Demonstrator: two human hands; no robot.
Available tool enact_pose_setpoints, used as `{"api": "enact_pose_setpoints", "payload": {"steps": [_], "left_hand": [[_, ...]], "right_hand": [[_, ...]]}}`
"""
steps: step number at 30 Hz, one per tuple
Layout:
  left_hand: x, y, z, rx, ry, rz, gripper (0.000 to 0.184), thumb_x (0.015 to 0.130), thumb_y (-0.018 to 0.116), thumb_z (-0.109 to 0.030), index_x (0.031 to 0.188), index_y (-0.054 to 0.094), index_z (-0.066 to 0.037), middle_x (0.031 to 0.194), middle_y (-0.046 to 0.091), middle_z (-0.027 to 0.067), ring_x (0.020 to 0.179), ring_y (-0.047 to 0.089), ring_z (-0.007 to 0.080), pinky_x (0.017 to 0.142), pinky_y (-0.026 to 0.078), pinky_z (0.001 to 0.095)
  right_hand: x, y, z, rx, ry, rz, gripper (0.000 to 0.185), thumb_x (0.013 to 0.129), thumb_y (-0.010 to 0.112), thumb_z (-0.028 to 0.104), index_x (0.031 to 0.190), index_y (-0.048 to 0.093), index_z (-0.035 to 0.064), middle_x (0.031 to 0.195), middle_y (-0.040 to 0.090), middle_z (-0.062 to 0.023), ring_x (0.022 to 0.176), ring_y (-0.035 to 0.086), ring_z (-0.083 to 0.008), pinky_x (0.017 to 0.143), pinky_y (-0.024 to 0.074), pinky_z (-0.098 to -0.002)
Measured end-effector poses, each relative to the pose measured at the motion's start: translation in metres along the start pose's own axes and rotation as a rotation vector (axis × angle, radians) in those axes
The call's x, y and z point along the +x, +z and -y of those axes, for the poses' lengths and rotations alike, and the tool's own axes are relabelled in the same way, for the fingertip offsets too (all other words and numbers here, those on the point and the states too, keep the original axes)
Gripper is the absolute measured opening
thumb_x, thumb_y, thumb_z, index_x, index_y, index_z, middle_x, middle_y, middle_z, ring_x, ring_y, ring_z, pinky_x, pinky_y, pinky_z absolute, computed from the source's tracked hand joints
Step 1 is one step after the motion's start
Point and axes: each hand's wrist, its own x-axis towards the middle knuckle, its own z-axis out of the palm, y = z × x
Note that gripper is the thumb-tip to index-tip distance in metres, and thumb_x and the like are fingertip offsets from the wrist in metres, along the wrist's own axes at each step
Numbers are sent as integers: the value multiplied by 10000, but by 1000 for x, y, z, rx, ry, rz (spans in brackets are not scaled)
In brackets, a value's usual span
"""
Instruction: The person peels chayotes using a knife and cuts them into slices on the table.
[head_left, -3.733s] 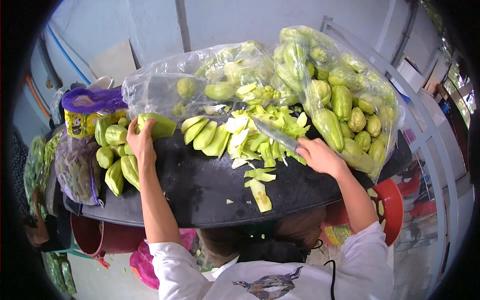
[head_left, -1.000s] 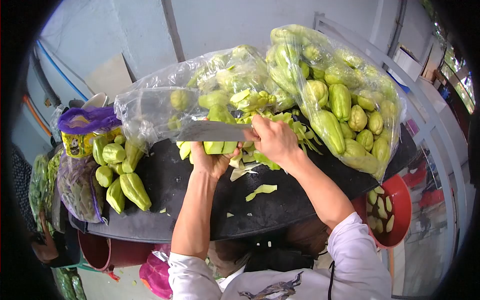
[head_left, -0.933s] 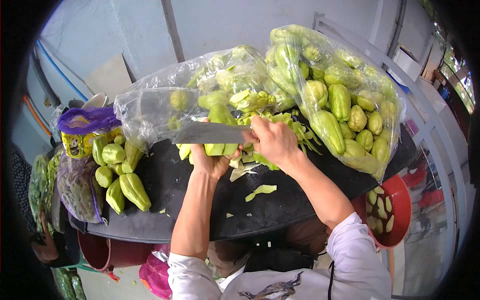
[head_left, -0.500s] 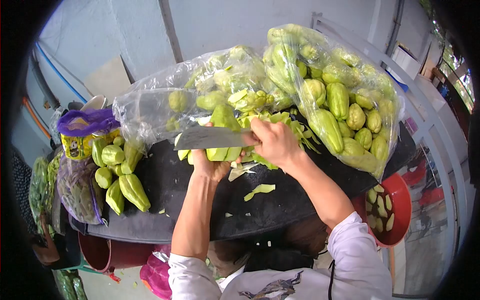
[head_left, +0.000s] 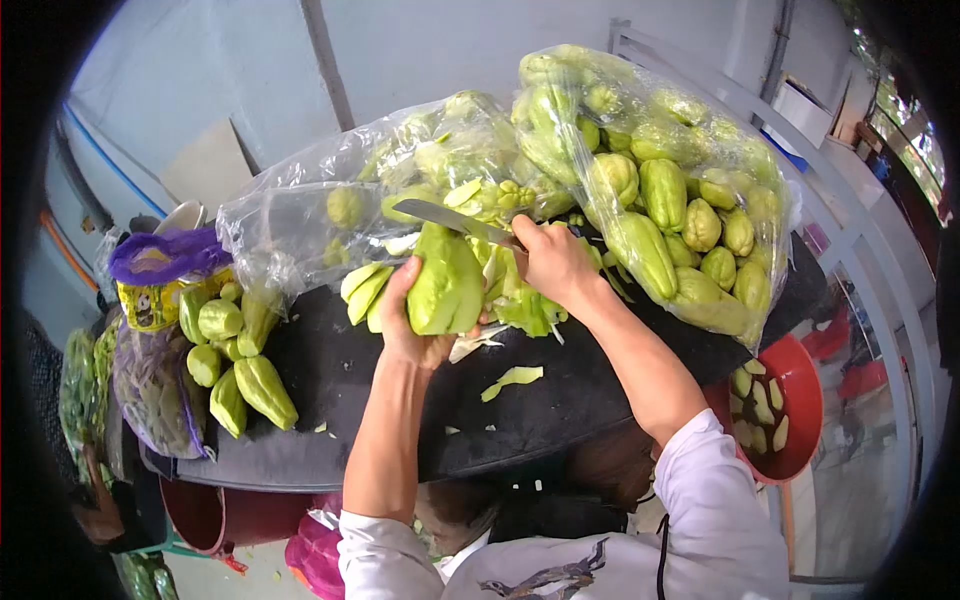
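Observation:
A partly peeled green chayote (head_left: 447,285) stands upright over the middle of the black table (head_left: 350,400). Wrapped round its lower left side is my left hand (head_left: 408,325). My right hand (head_left: 555,262) grips a knife (head_left: 455,217) by the handle, its blade pointing left across the top of the chayote. Pale green peelings (head_left: 520,300) lie in a heap under and beside my right hand. Cut slices (head_left: 362,290) rest just left of the chayote. One loose strip of peel (head_left: 513,380) lies nearer the table's front edge.
Clear plastic bags of chayotes (head_left: 290,220) (head_left: 665,200) cover the back and right. Whole chayotes (head_left: 265,392) lie at the left by a purple net bag (head_left: 160,385) and a yellow container (head_left: 150,306). A red bucket (head_left: 800,400) with cut pieces stands below right.
The knife has risen from in front of the chayote to its top, with the blade turned. More of the chayote shows now. Earlier, my left hand was at the pile on the left.

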Motion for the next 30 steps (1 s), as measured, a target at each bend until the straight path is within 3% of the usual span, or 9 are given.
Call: {"api": "enact_pose_setpoints", "payload": {"steps": [7, 9, 13, 15, 16, 24, 26, 27, 30], "left_hand": [[4, -7, 4, -95, -60, -158, 717, 893, 422, -619, 1234, 520, 4, 977, 633, 231, 634, 615, 352, 492, 507, 397], [2, -15, 3, -75, -46, -54, 687, 905, 400, -598, 1225, 539, -6, 1011, 643, 201, 716, 628, 350, 530, 511, 395], [4, -15, 4, -57, -23, 9, 637, 886, 479, -548, 1225, 541, -12, 1014, 646, 207, 736, 645, 349, 523, 543, 408], [7, -10, 3, -95, -10, -18, 617, 879, 505, -521, 1221, 540, -9, 1008, 646, 211, 727, 649, 354, 523, 556, 415], [6, -10, 4, -76, 16, -1, 669, 877, 485, -562, 1233, 529, 3, 998, 641, 230, 695, 641, 352, 503, 534, 396], [1, -5, 3, -27, -15, -81, 700, 879, 479, -585, 1265, 511, -1, 975, 634, 248, 642, 635, 337, 461, 515, 372], [-4, -2, -4, -8, 50, 91, 676, 858, 529, -545, 1278, 496, -17, 963, 642, 240, 615, 641, 352, 461, 530, 391], [-7, 5, -8, -14, 80, 134, 705, 851, 537, -558, 1287, 482, -7, 953, 640, 251, 600, 643, 349, 460, 531, 388], [-2, 3, 0, -59, 111, 127, 691, 880, 491, -583, 1272, 509, -14, 954, 631, 244, 583, 629, 339, 419, 521, 361]], "right_hand": [[-2, -15, 36, 197, -190, -70, 175, 862, 668, 133, 840, 513, 53, 626, 644, -168, 570, 665, -363, 476, 505, -464], [-2, -16, 40, 187, -232, -88, 189, 872, 664, 155, 834, 512, 51, 640, 652, -163, 579, 668, -359, 483, 508, -452], [-1, -4, 22, 182, -97, -13, 196, 887, 654, 178, 841, 516, 47, 652, 655, -167, 591, 671, -362, 508, 513, -467], [2, 3, 15, 94, -83, -38, 179, 738, 673, -10, 802, 513, 40, 682, 642, -144, 617, 662, -358, 509, 500, -428], [1, 4, 15, 110, -127, -88, 202, 902, 643, 190, 843, 518, 43, 651, 654, -176, 592, 669, -372, 513, 523, -461], [0, 17, -5, 118, -140, -61, 146, 912, 608, 154, 858, 522, 48, 668, 663, -187, 597, 677, -358, 507, 525, -453], [1, 15, -24, -16, 91, 91, 120, 920, 588, 134, 862, 524, 51, 629, 651, -171, 571, 678, -324, 481, 517, -443], [0, 5, -28, -33, -60, -20, 98, 927, 576, 117, 873, 524, 53, 590, 632, -141, 524, 664, -280, 437, 502, -423], [-3, -2, -12, 9, 10, 26, 104, 923, 579, 115, 861, 520, 55, 577, 622, -121, 493, 647, -251, 409, 490, -405]]}}
